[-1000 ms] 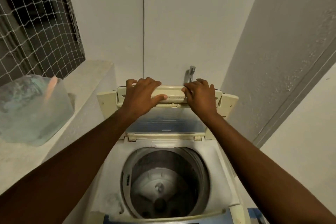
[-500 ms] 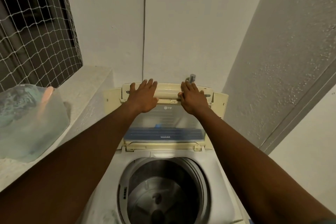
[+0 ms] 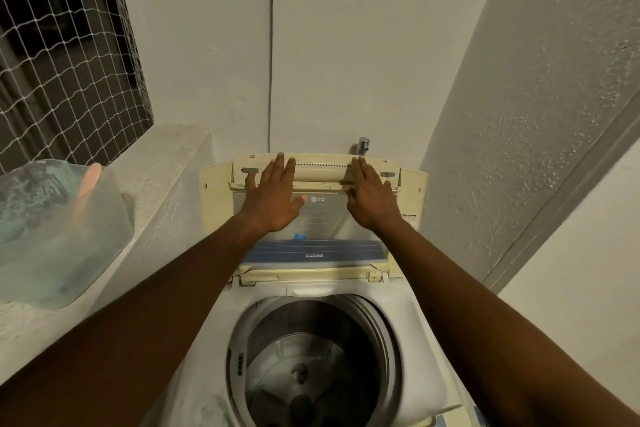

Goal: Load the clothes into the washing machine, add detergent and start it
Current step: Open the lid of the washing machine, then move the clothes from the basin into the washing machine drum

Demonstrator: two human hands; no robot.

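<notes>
Head view: both hands, left and right, fingers spread flat, pressed the lid; best seated fully upright above the drum.

A translucent plastic tub sits on the white ledge

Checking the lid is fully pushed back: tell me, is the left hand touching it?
Touching. The head view shows the left hand pressed flat against the raised lid.
</notes>
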